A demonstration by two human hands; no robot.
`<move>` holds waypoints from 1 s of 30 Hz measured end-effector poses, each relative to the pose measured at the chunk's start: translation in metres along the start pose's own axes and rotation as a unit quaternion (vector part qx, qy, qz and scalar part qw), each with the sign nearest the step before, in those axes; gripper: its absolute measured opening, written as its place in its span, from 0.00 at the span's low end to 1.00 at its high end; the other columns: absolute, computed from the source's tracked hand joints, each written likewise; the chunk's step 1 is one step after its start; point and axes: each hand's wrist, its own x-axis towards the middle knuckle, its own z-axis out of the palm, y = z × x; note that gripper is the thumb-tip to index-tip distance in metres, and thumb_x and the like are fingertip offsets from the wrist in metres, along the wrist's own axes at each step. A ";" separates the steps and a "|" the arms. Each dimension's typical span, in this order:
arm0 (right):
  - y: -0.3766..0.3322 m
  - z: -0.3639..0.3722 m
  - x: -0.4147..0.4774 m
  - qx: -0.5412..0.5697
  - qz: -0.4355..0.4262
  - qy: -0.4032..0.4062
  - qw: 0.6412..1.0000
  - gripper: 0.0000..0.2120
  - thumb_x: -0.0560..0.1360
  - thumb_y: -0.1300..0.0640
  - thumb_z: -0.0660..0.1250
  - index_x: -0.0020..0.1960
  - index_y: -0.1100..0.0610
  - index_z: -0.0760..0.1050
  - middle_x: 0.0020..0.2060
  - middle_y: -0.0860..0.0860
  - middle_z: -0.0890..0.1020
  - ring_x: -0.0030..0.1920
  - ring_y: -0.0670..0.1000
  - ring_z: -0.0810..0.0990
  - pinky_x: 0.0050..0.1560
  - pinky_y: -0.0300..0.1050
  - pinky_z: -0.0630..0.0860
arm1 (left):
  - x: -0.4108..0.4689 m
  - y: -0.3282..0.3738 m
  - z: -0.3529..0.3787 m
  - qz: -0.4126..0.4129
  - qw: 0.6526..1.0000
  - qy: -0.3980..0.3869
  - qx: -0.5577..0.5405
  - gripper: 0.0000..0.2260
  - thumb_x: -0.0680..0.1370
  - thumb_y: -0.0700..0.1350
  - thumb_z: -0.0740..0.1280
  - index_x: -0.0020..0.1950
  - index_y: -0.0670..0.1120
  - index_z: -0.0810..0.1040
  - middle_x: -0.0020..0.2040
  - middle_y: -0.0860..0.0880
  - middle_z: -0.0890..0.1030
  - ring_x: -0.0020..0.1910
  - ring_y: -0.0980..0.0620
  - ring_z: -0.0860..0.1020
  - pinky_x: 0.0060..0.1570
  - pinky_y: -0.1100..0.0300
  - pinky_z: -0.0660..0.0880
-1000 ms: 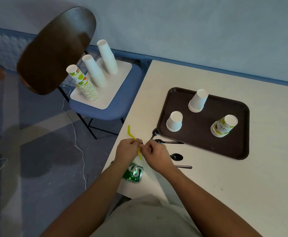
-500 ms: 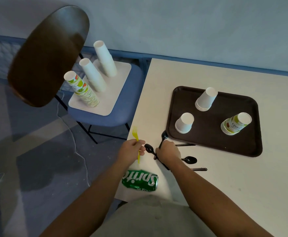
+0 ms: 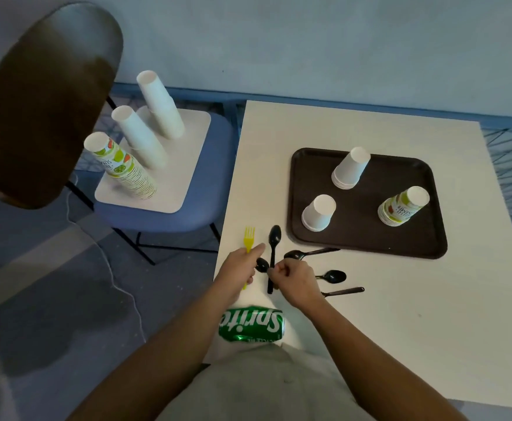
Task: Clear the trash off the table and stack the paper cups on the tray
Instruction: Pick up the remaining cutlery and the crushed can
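Beside the counter's (image 3: 400,329) left edge we see a blue-seated chair (image 3: 163,220) with a dark backrest (image 3: 42,101). A white board (image 3: 172,177) lies on its seat; a cable (image 3: 113,281) crosses the floor (image 3: 51,314).

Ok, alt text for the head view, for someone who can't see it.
At the table edge, the left hand grips a yellow fork and the right hand pinches a black spoon, with more spoons loose beside them. A Sprite can lies on its side nearer the person; a brown tray beyond holds three upturned cup stacks.
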 end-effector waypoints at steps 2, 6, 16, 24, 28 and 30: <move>-0.001 0.004 -0.005 0.007 -0.021 -0.011 1.000 0.08 0.76 0.54 0.71 0.40 0.56 0.78 0.34 0.51 0.83 0.34 0.46 0.78 0.33 0.30 0.69 | 0.002 -0.001 0.002 0.011 1.000 -0.022 0.005 0.16 0.78 0.58 0.71 0.44 0.46 0.75 0.39 0.46 0.71 0.34 0.51 0.68 0.34 0.56 0.66; -0.005 0.009 -0.007 -0.045 -0.038 0.017 0.998 0.08 0.75 0.54 0.69 0.40 0.54 0.74 0.32 0.49 0.81 0.34 0.49 0.80 0.38 0.44 0.78 | 0.004 -0.005 0.003 0.053 0.997 -0.038 0.033 0.15 0.79 0.57 0.71 0.45 0.45 0.79 0.40 0.45 0.76 0.38 0.49 0.71 0.38 0.55 0.67; 0.008 0.007 -0.005 -0.105 -0.111 0.083 0.985 0.10 0.79 0.50 0.66 0.46 0.56 0.75 0.41 0.51 0.79 0.39 0.55 0.79 0.39 0.49 0.75 | 0.009 -0.007 -0.005 0.065 0.995 0.004 0.079 0.15 0.84 0.50 0.60 0.43 0.48 0.82 0.40 0.50 0.81 0.42 0.48 0.76 0.46 0.52 0.69; 0.020 0.011 0.008 -0.377 -0.103 -0.009 0.921 0.09 0.81 0.57 0.61 0.59 0.59 0.72 0.58 0.56 0.72 0.48 0.61 0.81 0.37 0.53 0.74 | 0.010 -0.014 -0.006 0.074 0.993 0.017 0.091 0.17 0.86 0.51 0.58 0.44 0.48 0.80 0.41 0.50 0.80 0.42 0.50 0.75 0.47 0.52 0.71; 0.018 0.018 0.009 -0.379 -0.117 -0.001 0.918 0.08 0.80 0.60 0.60 0.57 0.61 0.74 0.58 0.56 0.72 0.52 0.60 0.78 0.38 0.52 0.70 | 0.007 -0.014 -0.003 0.075 0.992 0.019 0.097 0.17 0.86 0.51 0.58 0.43 0.49 0.80 0.40 0.51 0.80 0.40 0.50 0.74 0.47 0.53 0.70; 0.018 0.017 0.010 -0.323 -0.106 0.021 0.940 0.10 0.78 0.58 0.62 0.55 0.62 0.75 0.57 0.56 0.72 0.54 0.60 0.77 0.41 0.52 0.73 | 0.005 -0.013 -0.002 0.084 0.992 0.023 0.090 0.17 0.86 0.51 0.58 0.43 0.48 0.79 0.40 0.51 0.80 0.40 0.50 0.74 0.47 0.53 0.70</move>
